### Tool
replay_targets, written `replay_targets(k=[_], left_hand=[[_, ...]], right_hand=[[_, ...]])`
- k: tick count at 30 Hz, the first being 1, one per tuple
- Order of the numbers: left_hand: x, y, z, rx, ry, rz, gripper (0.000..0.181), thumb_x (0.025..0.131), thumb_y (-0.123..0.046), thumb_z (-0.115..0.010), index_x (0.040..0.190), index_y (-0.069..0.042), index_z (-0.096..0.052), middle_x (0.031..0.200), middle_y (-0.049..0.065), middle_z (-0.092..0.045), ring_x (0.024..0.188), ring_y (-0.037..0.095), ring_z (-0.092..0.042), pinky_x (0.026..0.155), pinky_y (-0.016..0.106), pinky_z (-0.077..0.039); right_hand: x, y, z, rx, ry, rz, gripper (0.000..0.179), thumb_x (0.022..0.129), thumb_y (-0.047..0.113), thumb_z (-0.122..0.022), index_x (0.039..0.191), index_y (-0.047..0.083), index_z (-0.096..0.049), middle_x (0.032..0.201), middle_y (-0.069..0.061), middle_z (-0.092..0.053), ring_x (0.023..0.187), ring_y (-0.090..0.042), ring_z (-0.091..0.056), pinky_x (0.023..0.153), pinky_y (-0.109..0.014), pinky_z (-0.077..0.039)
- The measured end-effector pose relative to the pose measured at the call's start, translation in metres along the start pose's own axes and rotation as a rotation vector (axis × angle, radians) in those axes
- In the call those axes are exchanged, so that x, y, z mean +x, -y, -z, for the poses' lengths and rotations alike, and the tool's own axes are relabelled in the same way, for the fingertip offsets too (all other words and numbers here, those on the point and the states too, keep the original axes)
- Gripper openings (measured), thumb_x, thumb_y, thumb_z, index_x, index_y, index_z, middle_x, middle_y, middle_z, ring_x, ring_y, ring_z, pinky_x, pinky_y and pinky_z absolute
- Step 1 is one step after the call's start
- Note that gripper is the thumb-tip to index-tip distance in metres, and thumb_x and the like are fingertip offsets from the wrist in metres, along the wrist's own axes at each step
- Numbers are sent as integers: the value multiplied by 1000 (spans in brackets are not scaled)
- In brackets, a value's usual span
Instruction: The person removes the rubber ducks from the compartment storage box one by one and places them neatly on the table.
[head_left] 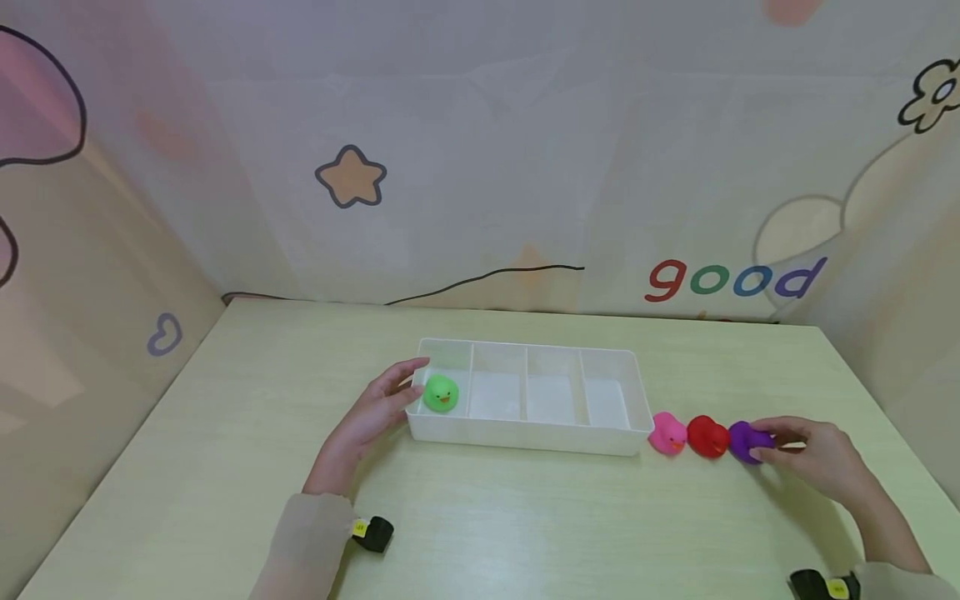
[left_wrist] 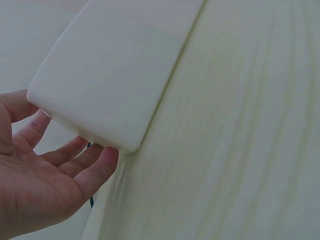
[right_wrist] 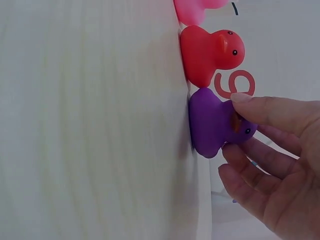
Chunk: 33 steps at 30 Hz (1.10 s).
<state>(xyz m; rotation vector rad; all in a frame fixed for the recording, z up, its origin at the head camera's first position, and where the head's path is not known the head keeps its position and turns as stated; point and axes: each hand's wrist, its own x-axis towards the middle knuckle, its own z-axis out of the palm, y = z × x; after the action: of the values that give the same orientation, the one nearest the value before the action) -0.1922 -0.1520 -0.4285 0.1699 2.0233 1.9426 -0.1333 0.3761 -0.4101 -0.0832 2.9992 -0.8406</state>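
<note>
My left hand (head_left: 377, 408) holds the left end of a long white tray (head_left: 525, 435) with four side-by-side compartments. In the left wrist view, bent fingertips (left_wrist: 107, 156) touch the tray's end wall, with the thumb by its rim. A green rubber duck (head_left: 441, 393) sits in the leftmost compartment. With thumb and fingers, my right hand (head_left: 821, 458) pinches a purple rubber duck (right_wrist: 207, 122) by its head, its base at the table surface. Beside it stand a red rubber duck (head_left: 707, 437) and a pink one (head_left: 667, 434), in a row off the tray's right end.
The pale wooden table (head_left: 525, 525) reaches back to a printed cloth backdrop (head_left: 480, 167), with more cloth at both sides. Black wrist devices (head_left: 373, 534) show at both sleeves.
</note>
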Motion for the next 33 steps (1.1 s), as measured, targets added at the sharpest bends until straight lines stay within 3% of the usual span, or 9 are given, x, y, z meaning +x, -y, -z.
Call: replay_targets(k=[5,8,11,12,15,18,22,29,33], left_hand=[[2,0,0,-3,7,-9,45,95,-15,-48,138,-16,-37,146,11,-25,131,31,-28,102,52,-27],[2,0,0,-2,7,-10,45,95,-15,-48,138,-16,-37,146,11,-25,131,30,-28,102,52,-27],[1,0,0,0,4,-7,45,95,-15,-48,138,-15,-36,147,11,-25,131,31,-27,102,53,-27],[1,0,0,1,3,-6,45,95,-15,-48,138,-15,-36,147,11,-24,131,31,-27,102,52,-27],[1,1,0,3,4,-7,45,95,-15,-48,138,-16,-37,147,11,-24,132,31,-26,102,52,-28],[1,1,0,1,3,-8,44,95,-15,-48,137,-17,-37,147,11,-24,132,31,-26,102,52,-28],[1,1,0,1,-1,-11,44,95,-14,-48,137,-17,-38,147,10,-24,133,31,-25,101,51,-29],[2,3,0,-3,1,-15,43,95,-15,-48,137,-16,-38,147,10,-25,132,30,-26,101,51,-30],[2,3,0,3,-4,-8,44,95,-15,-48,137,-16,-38,147,10,-24,134,30,-23,102,52,-28]], right_hand=[[-1,4,3,9,-26,14,44,75,21,-75,108,-4,-62,104,-26,-61,80,-18,-60,60,-18,-48],[-2,11,7,45,-72,45,45,77,21,-74,112,-3,-60,105,-16,-61,84,-3,-57,62,-12,-47],[-1,22,8,98,-109,93,45,77,19,-73,114,-3,-58,100,12,-59,82,15,-46,65,-8,-45],[-1,27,8,107,-112,104,45,78,18,-73,115,-2,-58,100,12,-58,82,18,-44,66,-7,-45],[0,45,5,136,-104,131,44,79,16,-72,116,-2,-57,103,2,-62,82,17,-46,67,-7,-44],[3,65,0,131,-87,149,43,80,16,-71,117,0,-57,110,-22,-58,88,2,-54,69,-10,-45],[9,92,-8,159,-60,206,42,79,14,-71,116,0,-58,113,-20,-58,96,-25,-56,73,-12,-46],[21,133,-24,280,-27,354,37,76,7,-72,111,-2,-61,109,-15,-61,93,6,-53,79,-11,-44],[30,152,-34,305,1,427,35,76,4,-72,109,-3,-61,106,-14,-62,94,-11,-58,81,-24,-49]])
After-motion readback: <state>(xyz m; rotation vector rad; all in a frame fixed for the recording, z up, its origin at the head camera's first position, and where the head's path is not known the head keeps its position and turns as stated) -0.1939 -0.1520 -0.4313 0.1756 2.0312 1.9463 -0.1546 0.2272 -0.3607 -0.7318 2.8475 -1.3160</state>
